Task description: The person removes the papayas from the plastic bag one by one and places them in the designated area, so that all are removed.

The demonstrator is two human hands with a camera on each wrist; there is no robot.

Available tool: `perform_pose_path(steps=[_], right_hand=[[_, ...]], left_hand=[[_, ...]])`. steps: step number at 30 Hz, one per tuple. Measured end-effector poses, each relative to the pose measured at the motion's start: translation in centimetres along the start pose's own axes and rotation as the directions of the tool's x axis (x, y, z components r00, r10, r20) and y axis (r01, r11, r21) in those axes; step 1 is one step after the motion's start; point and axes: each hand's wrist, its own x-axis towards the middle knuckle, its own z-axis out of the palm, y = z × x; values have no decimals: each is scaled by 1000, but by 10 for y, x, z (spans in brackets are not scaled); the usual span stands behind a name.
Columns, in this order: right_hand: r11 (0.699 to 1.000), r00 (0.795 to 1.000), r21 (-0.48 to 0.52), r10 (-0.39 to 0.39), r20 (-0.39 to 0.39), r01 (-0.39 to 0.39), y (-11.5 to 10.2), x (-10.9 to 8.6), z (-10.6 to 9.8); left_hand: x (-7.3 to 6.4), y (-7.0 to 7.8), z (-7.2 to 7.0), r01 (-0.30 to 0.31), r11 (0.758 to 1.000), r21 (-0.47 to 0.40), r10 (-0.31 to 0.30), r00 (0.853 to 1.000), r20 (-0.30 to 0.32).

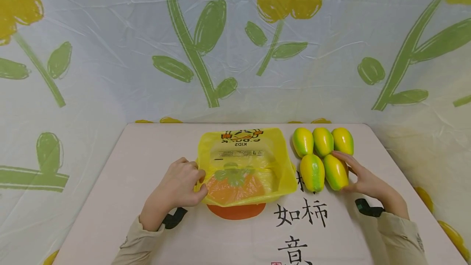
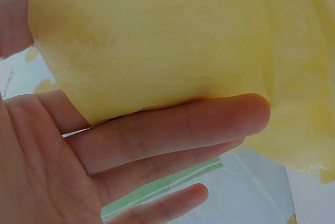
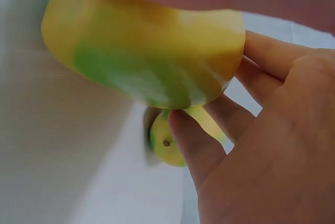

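Observation:
A thin yellow plastic bag [image 1: 243, 167], printed with a duck logo and "KIDS", lies on the table with its mouth partly spread. My left hand [image 1: 184, 183] pinches the bag's left edge; in the left wrist view the yellow plastic [image 2: 157, 46] covers part of the fingers [image 2: 178, 124]. To the bag's right, my right hand [image 1: 362, 177] grips the front right mango [image 1: 335, 173], a glossy yellow and green one. The right wrist view shows fingers [image 3: 196, 143] and thumb around this mango [image 3: 141, 51].
Several other mangoes stand close by: one at front left [image 1: 312, 173] and a back row including the middle mango [image 1: 323, 141]. The pale table cloth [image 1: 220, 240] bears black characters and an orange persimmon print. A flower-patterned curtain [image 1: 140, 52] encloses the table's back and sides.

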Motion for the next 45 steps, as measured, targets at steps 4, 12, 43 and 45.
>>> perform_pose_path(steps=[4,12,43,45], right_hand=[[999,1000,51,-11,7,11,1,2,0],[994,999,111,-13,31,10,3,3,0],[993,998,107,-53,23,50,0,-2,-7],[994,998,101,-54,14,52,-1,-2,-8]], left_hand=[[0,0,1,0,1000,3,0,1000,0],[1,0,1,0,1000,-1,0,1000,-5],[1,0,1,-2,1000,7,2,1000,-1],[1,0,1,-1,1000,7,1,1000,-1]])
